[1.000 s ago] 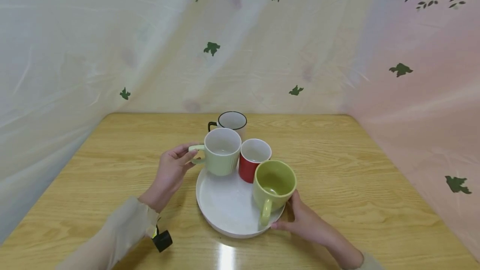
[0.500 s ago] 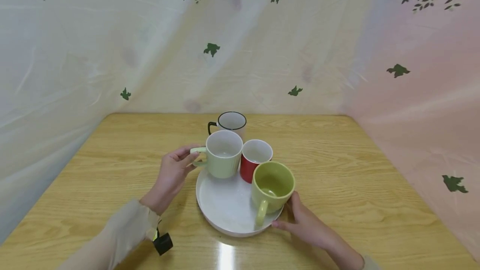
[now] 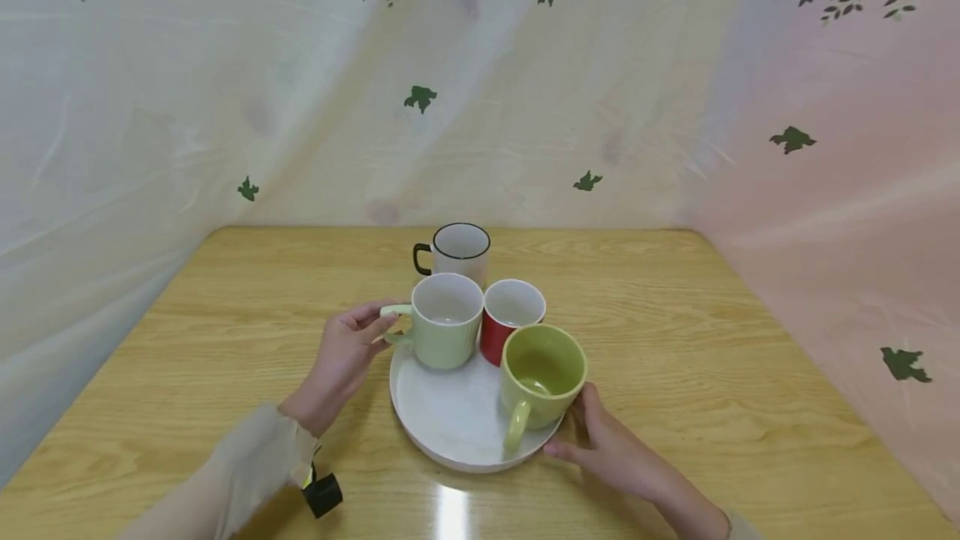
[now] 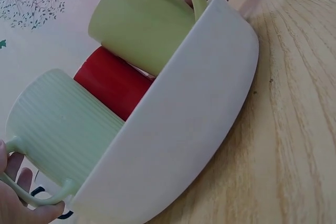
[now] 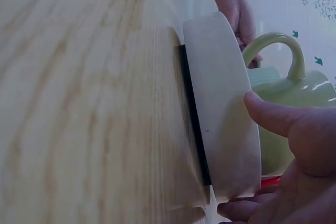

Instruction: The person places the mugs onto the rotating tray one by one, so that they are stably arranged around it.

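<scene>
My left hand (image 3: pixel 341 361) pinches the handle of a pale green ribbed mug (image 3: pixel 446 344), which stands upright at the back left of a round white tray (image 3: pixel 438 419). Whether its base touches the tray floor is hidden by the wall in the left wrist view. Beside it is a red cup (image 3: pixel 495 342), white inside. A yellow-green mug (image 3: pixel 532 407) stands on the tray's right side, its handle toward me. My right hand (image 3: pixel 611 448) holds the tray's right edge, with the thumb (image 5: pixel 270 114) against the rim and the fingers farther round the wall.
Behind the tray stands a white mug (image 3: pixel 450 263) with a black rim and black handle, partly covered by the pale green mug. The wooden table (image 3: pixel 720 373) extends on both sides. A leaf-patterned cloth (image 3: pixel 480 148) hangs at the back. A small black box (image 3: pixel 322 496) hangs from my left wrist.
The pale green mug has come down and slightly toward me, with my left hand still on its handle. The yellow-green mug has shifted slightly left. My right hand stays at the tray's edge.
</scene>
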Available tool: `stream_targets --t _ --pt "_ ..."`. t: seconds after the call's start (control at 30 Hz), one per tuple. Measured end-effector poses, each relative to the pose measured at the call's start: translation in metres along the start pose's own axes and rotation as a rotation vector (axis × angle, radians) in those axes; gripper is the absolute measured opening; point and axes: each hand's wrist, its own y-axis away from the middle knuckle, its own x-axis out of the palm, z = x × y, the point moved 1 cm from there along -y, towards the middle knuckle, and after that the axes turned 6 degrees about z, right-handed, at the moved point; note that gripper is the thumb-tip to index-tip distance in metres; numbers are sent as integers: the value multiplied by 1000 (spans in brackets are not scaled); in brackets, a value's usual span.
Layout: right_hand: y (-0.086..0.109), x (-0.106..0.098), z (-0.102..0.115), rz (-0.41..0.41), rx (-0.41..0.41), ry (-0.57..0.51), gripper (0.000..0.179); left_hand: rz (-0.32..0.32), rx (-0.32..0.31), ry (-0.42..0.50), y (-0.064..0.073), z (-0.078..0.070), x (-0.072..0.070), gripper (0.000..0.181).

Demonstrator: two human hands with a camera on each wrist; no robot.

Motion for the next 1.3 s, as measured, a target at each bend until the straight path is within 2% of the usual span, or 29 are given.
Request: stream_targets --t 0.2,0.47,0.6,0.9,1.13,1.3 --pt "-1 -4 -1 1 10 1 82 -12 -9 -3 0 3 -1 23" --pt "-4 -5 -1 -7 -4 20 96 1 -9 6 -2 8 0 21" --pt "-4 -6 0 -12 -22 21 94 8 -19 -11 -3 8 -1 28" --pt "-4 -7 1 -15 -23 38 91 16 -28 -82 1 8 -1 30" --pt "-4 -6 2 -25 -6 29 88 66 -69 -238 7 8 2 39" --pt "-5 -5 1 -30 -12 24 86 87 -81 -281 9 9 3 42"
